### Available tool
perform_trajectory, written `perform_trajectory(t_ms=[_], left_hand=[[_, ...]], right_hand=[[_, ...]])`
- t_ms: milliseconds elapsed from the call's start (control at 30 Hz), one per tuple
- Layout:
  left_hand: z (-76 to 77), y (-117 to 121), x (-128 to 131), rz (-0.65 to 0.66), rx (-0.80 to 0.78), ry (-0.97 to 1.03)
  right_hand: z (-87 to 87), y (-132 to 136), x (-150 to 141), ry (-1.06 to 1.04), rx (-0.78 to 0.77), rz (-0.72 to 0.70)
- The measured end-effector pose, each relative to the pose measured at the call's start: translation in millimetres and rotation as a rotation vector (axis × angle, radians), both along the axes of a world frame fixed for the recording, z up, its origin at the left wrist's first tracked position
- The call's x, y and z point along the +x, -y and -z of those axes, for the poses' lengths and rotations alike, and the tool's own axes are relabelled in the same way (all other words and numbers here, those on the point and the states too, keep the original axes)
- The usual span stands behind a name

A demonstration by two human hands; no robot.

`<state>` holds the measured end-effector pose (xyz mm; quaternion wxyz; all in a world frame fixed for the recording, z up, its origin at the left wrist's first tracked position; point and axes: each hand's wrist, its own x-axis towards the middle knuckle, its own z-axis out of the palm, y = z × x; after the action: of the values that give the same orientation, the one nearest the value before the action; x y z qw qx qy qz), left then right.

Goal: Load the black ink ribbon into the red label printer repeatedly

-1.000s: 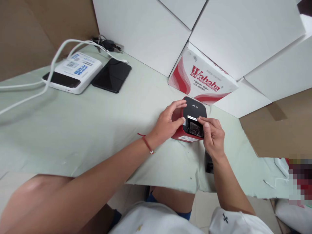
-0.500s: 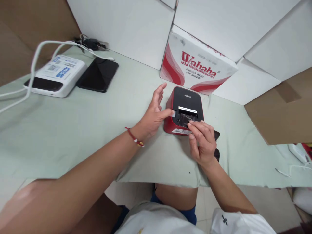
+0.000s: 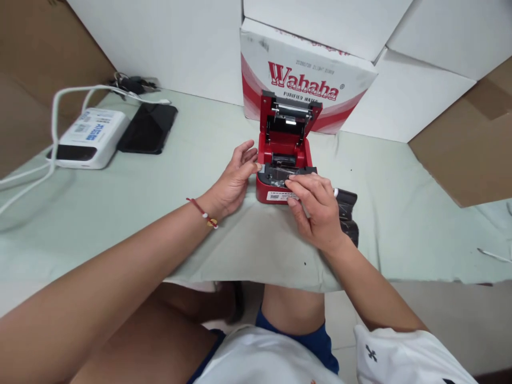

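Observation:
A red and black label printer [image 3: 262, 193] stands on the table with its lid [image 3: 276, 128] raised; a dark roller shows inside. My left hand [image 3: 236, 181] is at its left side, thumb on the grey latch [image 3: 261, 168], the other fingers stretched out. At the printer's front my right hand [image 3: 316, 208] has its fingertips on a dark glossy strip [image 3: 278, 175], thumb below the front edge; the hand hides part of the strip. Beside the right hand lies a dark shiny piece [image 3: 348, 205]; whether it joins the strip I cannot tell.
A Wahaha water carton [image 3: 256, 64] stands close behind the printer, against white boxes [image 3: 416, 96]. At left are a white device [image 3: 108, 141] with cables, a black phone [image 3: 148, 128] and keys [image 3: 134, 84]. A brown cardboard box [image 3: 460, 160] stands at right.
The printer's lid has swung up and back from shut to open, baring the red inside. Both hands have stayed at the printer. The view has shifted slightly.

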<state>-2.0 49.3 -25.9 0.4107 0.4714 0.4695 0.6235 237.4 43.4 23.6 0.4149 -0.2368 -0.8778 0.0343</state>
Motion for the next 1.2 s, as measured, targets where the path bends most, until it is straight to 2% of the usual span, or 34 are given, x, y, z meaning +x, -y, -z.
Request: perform_trajectory(t_ms=[100,200,333,400,467,500,533,567,600,667,733,800,833,967,1067,1133,1200], left_hand=[[-8.3,4.6,2.6,0.05,-0.122,0.134],[-11.7,3.2,1.7,0.046,-0.117,0.12],[-14.7,0.5,-2.7,0.081,-0.092,-0.005],[-20.5,7.1,-1.4,-0.042,-0.068,-0.205],[-28.4,22.4,6.7,-0.267,0.128,-0.444],[-32.0,32.9,14.0,-0.32,0.295,-0.551],[-34.7,44.3,23.4,-0.299,0.492,-0.645],[-35.9,55.9,34.4,-0.201,0.681,-0.716],[-35.4,66.8,46.6,-0.045,0.859,-0.761],[-28.9,83.5,70.9,0.282,1.07,-0.801],[-18.6,91.5,89.4,0.524,1.178,-0.855],[-10.1,92.5,98.1,0.74,1.171,-0.943],[-7.9,91.7,98.8,0.794,1.138,-0.987],[-9.3,88.3,91.5,0.817,1.042,-1.061],[-10.9,87.9,89.5,0.804,1.034,-1.049],[-10.2,87.7,90.5,0.796,1.042,-1.052],[-9.1,87.5,90.9,0.778,1.051,-1.067]], right_hand=[[1.7,-4.7,0.8,-0.03,0.01,-0.036],[1.9,-8.3,0.9,-0.072,0.047,-0.067],[-9.7,-9.2,2.9,-0.095,0.035,-0.112],[-23.6,-11.5,5.1,-0.069,-0.059,-0.153],[-41.2,-18.7,6.1,-0.056,-0.232,-0.112],[-50.4,-24.8,5.1,-0.053,-0.337,-0.059],[-59.1,-32.7,2.8,-0.044,-0.44,0.003],[-67.0,-42.2,-1.1,-0.013,-0.533,0.058],[-73.9,-52.7,-6.4,0.042,-0.606,0.101],[-84.0,-74.2,-20.6,0.218,-0.663,0.165],[-89.9,-92.3,-36.4,0.449,-0.625,0.224],[-92.5,-103.9,-50.2,0.691,-0.556,0.268],[-92.9,-107.3,-55.8,0.801,-0.524,0.283],[-89.8,-109.9,-72.6,1.075,-0.372,0.321],[-89.4,-106.2,-82.6,1.18,-0.372,0.34],[-96.5,-100.9,-84.0,1.194,-0.425,0.324],[-113.3,-92.1,-75.8,1.108,-0.444,0.28]])
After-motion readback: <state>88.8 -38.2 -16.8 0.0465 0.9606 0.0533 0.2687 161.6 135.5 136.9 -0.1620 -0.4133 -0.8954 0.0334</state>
